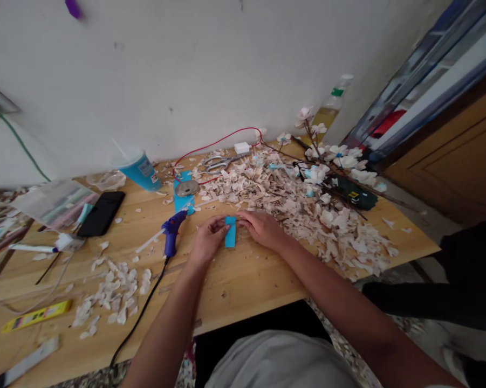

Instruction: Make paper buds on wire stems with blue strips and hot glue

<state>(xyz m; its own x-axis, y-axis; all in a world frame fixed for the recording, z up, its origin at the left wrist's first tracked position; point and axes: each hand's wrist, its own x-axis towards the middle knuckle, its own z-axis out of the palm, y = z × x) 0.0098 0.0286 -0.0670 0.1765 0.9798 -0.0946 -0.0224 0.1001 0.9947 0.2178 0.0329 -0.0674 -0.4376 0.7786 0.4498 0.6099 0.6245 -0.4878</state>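
A small blue strip of paper (pixel 230 237) is pinched upright between the fingers and thumb of my left hand (pixel 209 235), just above the table's front half. Close on its right, my right hand (pixel 262 228) is closed in a pinch near the strip's upper edge. A thin dark bit shows at those fingertips, too small to name. To the left of my hands lies a purple glue gun (pixel 171 237) with a black cord. Behind them a round metal lid-like disc (pixel 186 187) rests on a larger blue sheet (pixel 183 203).
A heap of pale dried petals (pixel 275 188) covers the back right, with flowering branches (pixel 327 161) over it. Scissors (pixel 224 161), a blue cup (pixel 139 171) and a bottle (pixel 332 105) stand or lie along the wall. A phone (pixel 102 214) and loose petals (pixel 115 288) are left.
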